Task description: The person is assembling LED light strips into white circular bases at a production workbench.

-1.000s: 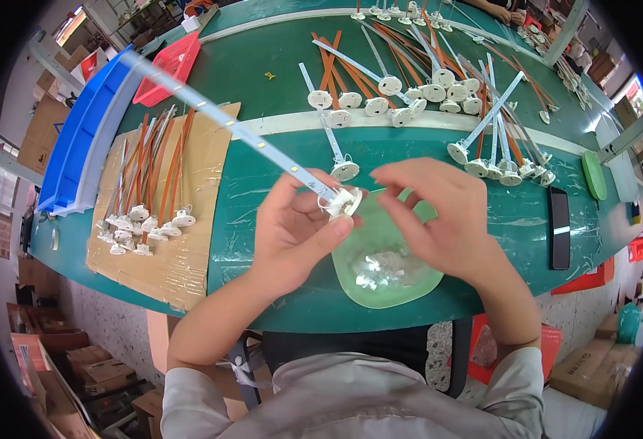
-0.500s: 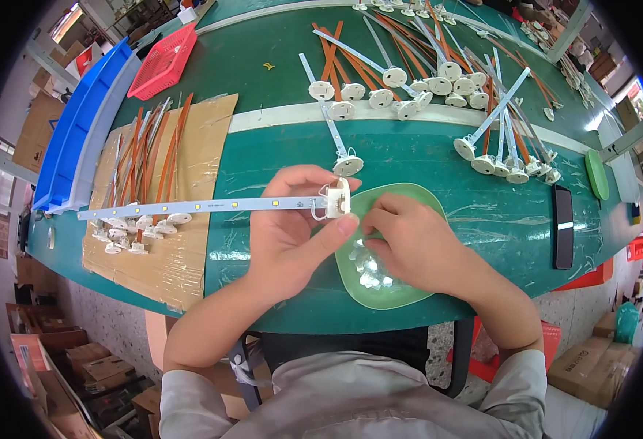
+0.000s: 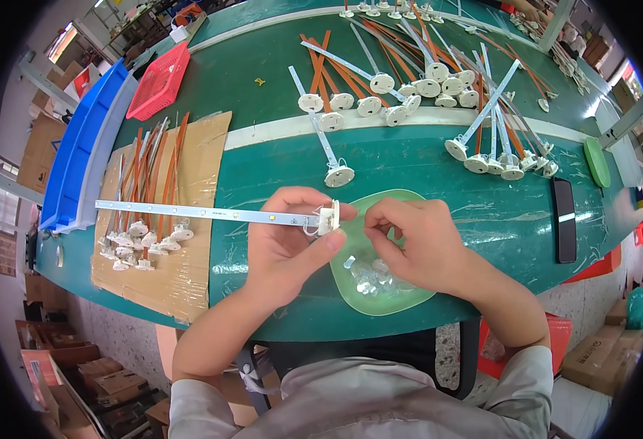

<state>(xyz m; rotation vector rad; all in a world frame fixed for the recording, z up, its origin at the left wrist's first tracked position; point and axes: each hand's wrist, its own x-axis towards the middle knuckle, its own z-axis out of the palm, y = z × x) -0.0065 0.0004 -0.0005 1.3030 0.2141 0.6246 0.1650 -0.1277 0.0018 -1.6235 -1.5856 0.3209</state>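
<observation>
My left hand (image 3: 281, 252) is closed around the white round end cap (image 3: 329, 217) of a pale LED strip (image 3: 215, 214). The strip points left, its row of small yellow LEDs facing up, and thin white wires loop beside the cap. Just right of the cap, my right hand (image 3: 435, 241) holds thumb and fingertips together in a pinch over a green plastic bowl (image 3: 345, 294). Whatever is between those fingertips is too small to make out. Small shiny clear or silvery pieces (image 3: 373, 279) lie in the bowl, partly covered by my right hand.
Strips with white caps lie on cardboard (image 3: 168, 293) at left; more strips (image 3: 438, 84) spread across the far table. A blue bin (image 3: 80, 154) and red basket (image 3: 159, 84) stand far left. On the right are a black phone (image 3: 565, 219) and a green tray (image 3: 597, 162).
My right fingers have lifted slightly from the pieces in the bowl, showing more of them. The left hand keeps its hold on the LED strip's cap. The whole view has shifted a little.
</observation>
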